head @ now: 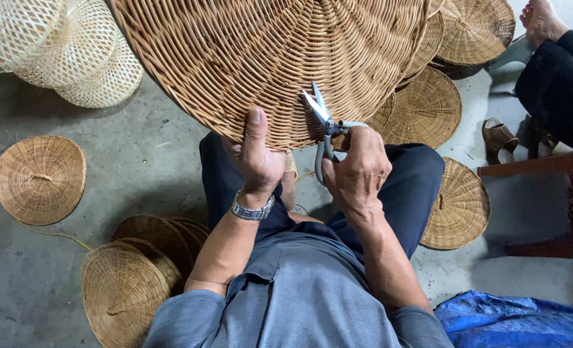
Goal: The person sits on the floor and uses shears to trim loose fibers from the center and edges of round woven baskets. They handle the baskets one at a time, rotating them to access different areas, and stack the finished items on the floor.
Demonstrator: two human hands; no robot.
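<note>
Big round wicker tray (267, 58) is tipped over the knees, its near rim pinched tight in the left hand (257, 158), thumb pointing to 12 o'clock on the weave. The right hand (357, 171) is wrapped shut on grey shears (323, 125), blades a bit apart and aimed at about 11 o'clock, right at the rim. Right hand's nearer the cut spot, just at 3 o'clock of the left.
</note>
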